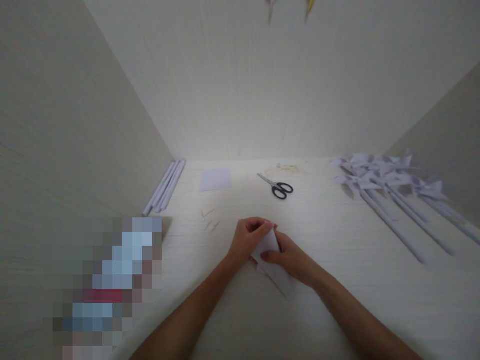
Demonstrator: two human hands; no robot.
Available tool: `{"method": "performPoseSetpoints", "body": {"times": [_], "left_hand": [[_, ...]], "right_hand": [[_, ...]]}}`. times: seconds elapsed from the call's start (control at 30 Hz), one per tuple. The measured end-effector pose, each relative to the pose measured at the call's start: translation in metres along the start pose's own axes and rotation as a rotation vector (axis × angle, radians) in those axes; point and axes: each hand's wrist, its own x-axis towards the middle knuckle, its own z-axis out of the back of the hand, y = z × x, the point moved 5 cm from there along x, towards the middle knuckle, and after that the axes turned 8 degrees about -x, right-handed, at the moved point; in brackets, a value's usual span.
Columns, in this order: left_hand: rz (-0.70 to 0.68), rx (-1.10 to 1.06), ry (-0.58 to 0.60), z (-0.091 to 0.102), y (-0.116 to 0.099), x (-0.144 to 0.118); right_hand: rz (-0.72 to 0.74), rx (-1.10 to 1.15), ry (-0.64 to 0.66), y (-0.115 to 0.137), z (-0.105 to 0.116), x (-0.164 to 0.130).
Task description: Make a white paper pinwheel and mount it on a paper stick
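From the head view, my left hand (250, 239) and right hand (288, 257) were close together over the near middle of the bench (337, 300), both pinched on one sheet of pale paper (275, 270); the left fingers curled over its top corner while my right thumb pressed flat along an edge, a grip that seemed meant to keep a fold in line; the sheet's lower point rested on the bench, which steadied it.

Beyond my hands, the scissors (277, 187) lay shut, handles toward me, within easy reach; a flat paper square (216, 179) sat to their left, well apart from my work; a few small sticks (210, 220) lay scattered between that square and my left hand.

Rolled paper tubes (165, 187) lay side by side against the left wall, probably so they would not roll; finished pinwheels (390, 185) were laid out in a row on the right, heads far, stems toward me, clear of the folding. A blurred patch covered the near left corner; I could not tell what lay there.
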Motion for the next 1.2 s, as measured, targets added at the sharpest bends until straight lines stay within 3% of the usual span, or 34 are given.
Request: {"method": "performPoseSetpoints", "body": {"times": [0.1,0.27,0.53,0.7,0.83,0.9,1.03,1.2], "left_hand": [[-0.083,0.073,-0.060,-0.002,-0.002,-0.001],[-0.052,0.079,-0.058,0.000,0.001,0.002],[0.009,-0.213,-0.166,0.014,0.003,0.004],[-0.008,-0.405,-0.281,0.027,0.003,0.009],[-0.053,-0.494,-0.363,0.038,0.000,0.013],[-0.059,-0.518,-0.381,0.039,-0.001,0.013],[-0.087,-0.501,-0.401,0.038,-0.003,0.012],[-0.084,-0.440,-0.370,0.032,-0.003,0.009]], "right_hand": [[0.055,-0.062,-0.060,0.005,0.001,0.000],[0.064,-0.048,-0.085,0.004,0.002,0.001],[-0.030,0.307,0.006,0.003,0.000,0.001],[0.160,0.387,-0.026,0.006,0.008,0.004],[0.411,0.313,-0.077,0.013,0.014,0.002],[0.467,0.216,-0.117,0.017,0.014,-0.001],[0.427,-0.003,-0.227,0.018,0.015,-0.004],[0.422,-0.054,-0.358,0.016,0.021,-0.004]]}}
